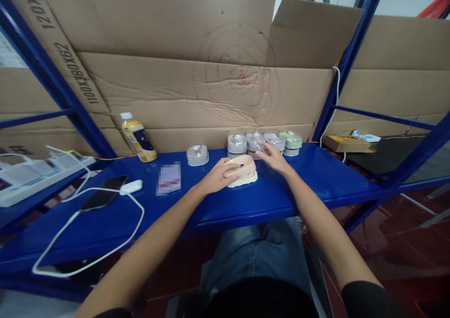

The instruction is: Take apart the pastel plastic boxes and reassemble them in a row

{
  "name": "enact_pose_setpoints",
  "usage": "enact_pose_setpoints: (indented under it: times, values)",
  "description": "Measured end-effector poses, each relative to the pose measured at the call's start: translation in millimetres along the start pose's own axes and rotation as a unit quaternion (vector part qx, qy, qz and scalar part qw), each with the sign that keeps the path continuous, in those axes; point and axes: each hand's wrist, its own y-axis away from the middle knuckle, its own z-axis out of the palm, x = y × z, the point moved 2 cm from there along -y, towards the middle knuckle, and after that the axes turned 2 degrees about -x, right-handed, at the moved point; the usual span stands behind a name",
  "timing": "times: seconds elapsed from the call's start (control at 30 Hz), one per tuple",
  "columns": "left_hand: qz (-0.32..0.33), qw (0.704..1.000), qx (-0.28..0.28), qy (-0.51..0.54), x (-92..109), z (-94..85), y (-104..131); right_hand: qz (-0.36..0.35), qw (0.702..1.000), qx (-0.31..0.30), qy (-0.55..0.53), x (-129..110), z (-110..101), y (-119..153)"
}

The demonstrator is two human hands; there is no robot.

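On the blue shelf, a pale pink rounded case (pixel 246 164) rests over a cream scalloped piece (pixel 246 181). My left hand (pixel 218 175) is closed around the left side of the pink case. Just to the right and slightly above it, my right hand (pixel 273 158) has its fingers apart, close to the front of the clear-lidded containers. Those stand in a row behind: one at the left (pixel 236 143), a second beside it (pixel 255 140), a third (pixel 274 141), and a green one (pixel 291 142) at the right end.
A separate clear-lidded container (pixel 197 155) stands left of the row. Further left are a pixelated phone-like object (pixel 168 178), a yellow bottle (pixel 139 139), a black phone (pixel 105 193) with a white cable, and a power strip (pixel 45 179). Cardboard (pixel 158 83) lines the back.
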Motion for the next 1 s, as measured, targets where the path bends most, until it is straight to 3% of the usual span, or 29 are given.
enact_pose_setpoints:
  times: [0.1, 0.23, 0.47, 0.6, 0.83, 1.0]
  values:
    - [0.016, 0.999, -0.028, -0.004, 3, 8.3, -2, -0.014, 0.998, -0.049, -0.028, -6, 4, 2]
    - [-0.027, 0.999, 0.005, 0.023, -2, 14.4, -5, -0.063, 0.990, -0.126, -0.023, -16, 9, 5]
    - [-0.118, 0.983, 0.030, 0.138, 3, 19.4, -8, -0.133, 0.977, -0.163, 0.033, -25, 25, 1]
    - [-0.118, 0.982, 0.041, 0.142, 0, 21.5, -11, -0.166, 0.970, -0.172, 0.053, -32, 35, -2]
    - [-0.108, 0.968, 0.052, 0.222, -13, 34.3, -11, -0.164, 0.965, -0.190, 0.078, -33, 40, -2]
    - [-0.113, 0.980, 0.046, 0.160, -10, 29.6, -11, -0.141, 0.968, -0.193, 0.070, -24, 40, -1]
